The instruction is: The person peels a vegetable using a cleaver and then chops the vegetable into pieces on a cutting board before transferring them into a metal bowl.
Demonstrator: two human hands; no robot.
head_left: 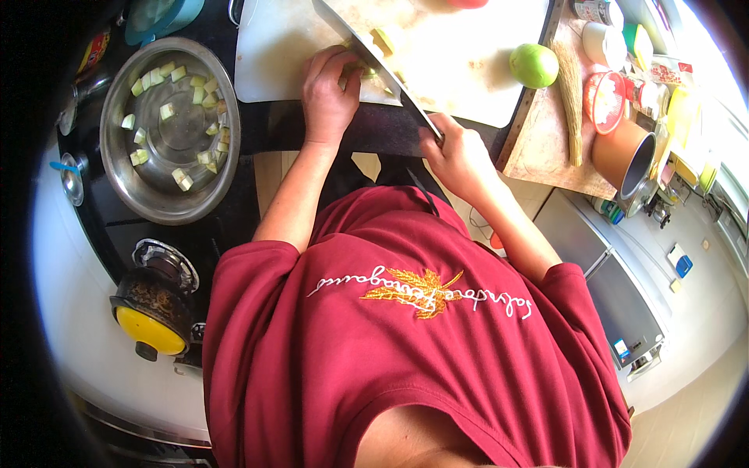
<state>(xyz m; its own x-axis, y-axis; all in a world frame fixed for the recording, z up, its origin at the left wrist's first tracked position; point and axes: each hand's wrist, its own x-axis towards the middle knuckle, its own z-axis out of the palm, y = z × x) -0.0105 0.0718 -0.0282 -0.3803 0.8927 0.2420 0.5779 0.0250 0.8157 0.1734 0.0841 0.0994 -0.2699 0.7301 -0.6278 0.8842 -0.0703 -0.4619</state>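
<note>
The right hand's (460,156) grip was closed tight around the handle of a long knife (374,66), whose blade lay across the white cutting board (468,70). The left hand (328,90) was curled over a small pale green piece (367,69) on the board, pressing it down beside the blade. The big metal bowl (117,168) on the dark surface (261,129) to the left already had many cut green chunks (168,111) in it, so a good part of the chopping looked done. One whole green fruit (534,65) sat uncut at the board's right edge. The piece under the fingers was mostly hidden, and the board's far end was cut off.
</note>
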